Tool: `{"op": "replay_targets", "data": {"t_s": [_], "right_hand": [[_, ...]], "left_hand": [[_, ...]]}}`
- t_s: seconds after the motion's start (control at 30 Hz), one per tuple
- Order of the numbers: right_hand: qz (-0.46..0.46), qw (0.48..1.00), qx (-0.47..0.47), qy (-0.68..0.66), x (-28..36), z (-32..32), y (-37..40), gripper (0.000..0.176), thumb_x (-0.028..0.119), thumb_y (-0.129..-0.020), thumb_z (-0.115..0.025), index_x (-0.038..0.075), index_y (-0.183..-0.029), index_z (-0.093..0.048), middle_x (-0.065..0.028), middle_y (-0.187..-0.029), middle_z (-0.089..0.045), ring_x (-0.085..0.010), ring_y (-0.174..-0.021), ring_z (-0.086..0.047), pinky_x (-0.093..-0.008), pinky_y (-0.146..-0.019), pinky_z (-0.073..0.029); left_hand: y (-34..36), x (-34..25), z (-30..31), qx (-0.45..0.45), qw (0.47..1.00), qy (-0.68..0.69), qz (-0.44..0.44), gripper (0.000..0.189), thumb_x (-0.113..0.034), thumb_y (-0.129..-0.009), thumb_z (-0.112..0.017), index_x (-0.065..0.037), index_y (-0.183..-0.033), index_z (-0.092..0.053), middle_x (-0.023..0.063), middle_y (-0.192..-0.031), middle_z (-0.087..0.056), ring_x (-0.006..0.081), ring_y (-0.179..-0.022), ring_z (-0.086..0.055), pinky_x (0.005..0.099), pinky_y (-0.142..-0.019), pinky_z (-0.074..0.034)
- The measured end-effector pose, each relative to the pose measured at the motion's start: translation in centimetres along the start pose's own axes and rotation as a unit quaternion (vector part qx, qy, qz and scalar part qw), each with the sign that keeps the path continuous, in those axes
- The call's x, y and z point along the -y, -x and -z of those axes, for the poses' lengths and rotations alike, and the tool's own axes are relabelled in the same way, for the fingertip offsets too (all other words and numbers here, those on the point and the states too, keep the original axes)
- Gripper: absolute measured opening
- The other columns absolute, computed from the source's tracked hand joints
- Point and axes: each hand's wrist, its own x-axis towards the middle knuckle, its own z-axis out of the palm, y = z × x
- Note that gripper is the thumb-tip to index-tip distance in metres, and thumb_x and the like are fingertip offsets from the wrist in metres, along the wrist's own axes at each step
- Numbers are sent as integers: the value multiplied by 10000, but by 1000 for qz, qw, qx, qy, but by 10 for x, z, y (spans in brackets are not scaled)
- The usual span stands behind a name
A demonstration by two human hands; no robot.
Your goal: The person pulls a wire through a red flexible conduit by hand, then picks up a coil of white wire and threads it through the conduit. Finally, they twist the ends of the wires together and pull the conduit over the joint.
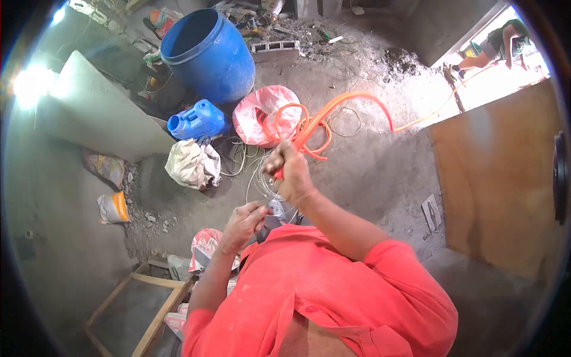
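Note:
My right hand (288, 172) is closed around a bundle of orange flexible tube (342, 101). From the fist the tube arches up and to the right, then runs as a thin line toward the bright doorway. More of its loops hang beside a red and white plastic-wrapped coil (247, 119) on the floor. Lower and to the left, my left hand (245, 223) is closed in a pinch near a thin pale wire; what its fingertips hold is too small to make out. Loose loops of pale wire (253, 181) lie on the floor beneath both hands.
Beyond the coil stand a blue barrel (235, 68) and a blue jug (205, 121), near a whitish cloth sack (191, 163). A wooden board (493, 178) is at right, a wooden frame (151, 279) at lower left. Rubble lies along the walls. Another person (499, 47) is at the doorway.

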Motion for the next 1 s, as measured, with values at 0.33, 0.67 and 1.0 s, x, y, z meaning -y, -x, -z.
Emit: {"op": "replay_targets", "data": {"t_s": [0.33, 0.67, 1.0], "right_hand": [[10, 997, 45, -67, 48, -2, 4, 401, 490, -1000, -496, 164, -770, -451, 55, -545, -349, -88, -459, -372, -270, -456, -327], [114, 991, -14, 73, -34, -40, 2, 431, 452, -1004, -513, 136, -718, -457, 23, -566, -393, -133, -572, -454, -308, -560, -404], [56, 998, 40, -5, -14, -54, 7, 390, 530, -964, -543, 174, -833, -449, 69, -564, -368, -79, -457, -375, -251, -431, -280]], "left_hand": [[-19, 40, 25, 165, 982, -81, -48, 295, -260, -992, -556, 14, -1066, -637, 82, -963, -678, 171, -930, -632, 329, -894, -478], [-22, -26, 50, 61, 998, 31, -18, 242, -248, -1004, -553, -34, -1007, -666, -52, -616, -467, 40, -559, -444, 204, -541, -368], [4, 79, 83, 221, 975, 7, -23, 168, -169, -986, -579, -21, -998, -658, 31, -987, -645, 113, -934, -590, 283, -825, -502]]}}
